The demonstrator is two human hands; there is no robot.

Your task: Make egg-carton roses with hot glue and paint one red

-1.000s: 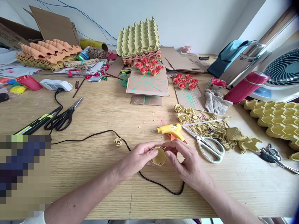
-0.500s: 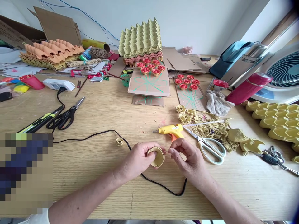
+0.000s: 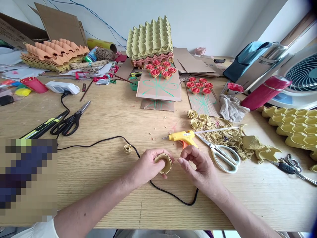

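From my station, the rose [image 3: 163, 163] in the left hand [image 3: 146, 167] reads as rough, matt paper pulp, the same fibrous stuff as the egg trays [image 3: 148, 38]. The worktop [image 3: 99, 115] looks like matt wood grain. The glue gun [image 3: 182, 136] is glossy plastic. The scissors [image 3: 212, 148] pair smooth plastic handles with bright metal blades. The cloth [image 3: 231, 109] looks soft and nubbly.
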